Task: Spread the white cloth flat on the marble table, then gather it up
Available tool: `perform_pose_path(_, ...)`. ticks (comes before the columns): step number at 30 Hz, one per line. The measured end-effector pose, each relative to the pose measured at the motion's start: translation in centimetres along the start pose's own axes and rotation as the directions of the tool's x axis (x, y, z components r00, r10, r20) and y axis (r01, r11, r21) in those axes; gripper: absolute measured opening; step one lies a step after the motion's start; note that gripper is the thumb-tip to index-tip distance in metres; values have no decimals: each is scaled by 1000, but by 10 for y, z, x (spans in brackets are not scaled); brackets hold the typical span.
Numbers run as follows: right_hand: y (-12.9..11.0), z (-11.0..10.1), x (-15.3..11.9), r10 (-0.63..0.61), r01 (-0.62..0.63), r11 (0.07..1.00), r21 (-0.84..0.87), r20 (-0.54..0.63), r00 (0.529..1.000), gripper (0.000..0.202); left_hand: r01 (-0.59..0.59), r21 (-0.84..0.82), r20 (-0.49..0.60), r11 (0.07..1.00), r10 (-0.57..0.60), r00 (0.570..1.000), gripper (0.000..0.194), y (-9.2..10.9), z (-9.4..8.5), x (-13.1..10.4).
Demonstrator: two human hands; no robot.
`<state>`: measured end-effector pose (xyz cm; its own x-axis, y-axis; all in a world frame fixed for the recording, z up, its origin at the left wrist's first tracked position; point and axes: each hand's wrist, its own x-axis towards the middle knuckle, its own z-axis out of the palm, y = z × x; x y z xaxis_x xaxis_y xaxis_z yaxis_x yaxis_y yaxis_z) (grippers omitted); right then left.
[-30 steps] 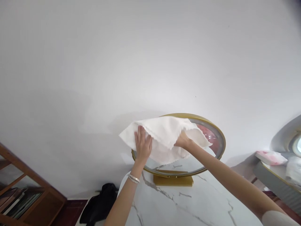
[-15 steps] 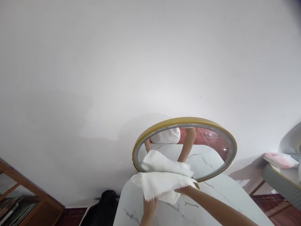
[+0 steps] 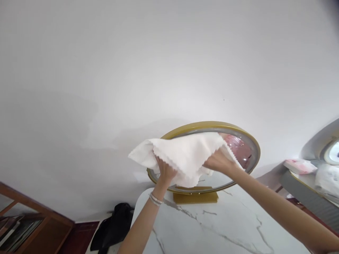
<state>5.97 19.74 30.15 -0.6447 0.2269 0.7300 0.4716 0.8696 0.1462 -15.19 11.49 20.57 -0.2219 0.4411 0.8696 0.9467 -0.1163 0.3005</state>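
A white cloth point(image 3: 185, 151) with a zigzag edge is spread across the oval, gold-rimmed mirror point(image 3: 239, 150). My left hand point(image 3: 166, 171), with bracelets at the wrist, reaches up under the cloth's left part and grips it; the fingertips are hidden by the fabric. Under the right part, my right hand point(image 3: 218, 161) holds the cloth as well, its fingers partly covered. One corner of the cloth sticks out past the mirror's left rim. The mirror stands tilted on a gold base point(image 3: 195, 197) on a white marbled tabletop point(image 3: 222, 218).
Behind the mirror rises a plain white wall point(image 3: 119, 63). A black item point(image 3: 112, 225) lies low at the left, beside a wooden shelf point(image 3: 39, 229). At right, a grey-sided table point(image 3: 307, 190) bears a pink and white packet point(image 3: 300, 165) and a white bundle point(image 3: 328, 178).
Both hands have lifted the cloth from the mirror's lower left edge up over its face, opening it wider. The mirror's gold base has come into view.
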Motion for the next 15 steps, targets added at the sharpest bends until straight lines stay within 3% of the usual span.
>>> perform_pose_path(3,8,-14,27,-40,32,999,-35,-263,964,35,-55,61,-28,997,57,998,43,25,-4,32)
perform_pose_path(5,4,-8,32,-32,1,997,-76,-407,913,46,-67,104,-26,992,71,997,49,37,-5,31)
perform_pose_path(6,1,1,30,-40,1,996,-91,-424,905,47,-64,111,-14,992,66,998,50,40,-4,23)
perform_pose_path(8,-8,28,11,-93,58,993,-100,-384,919,38,-23,117,20,993,20,1000,45,41,2,-10)
perform_pose_path(10,-18,62,-21,-118,110,993,-43,-287,951,26,59,119,64,991,-67,996,36,36,12,-59)
perform_pose_path(13,-32,105,-81,-110,106,955,278,-2,994,34,177,105,160,978,-193,968,31,29,31,-143)
perform_pose_path(15,-37,123,-120,-136,85,895,437,87,987,38,263,114,234,958,-283,930,34,28,44,-191)
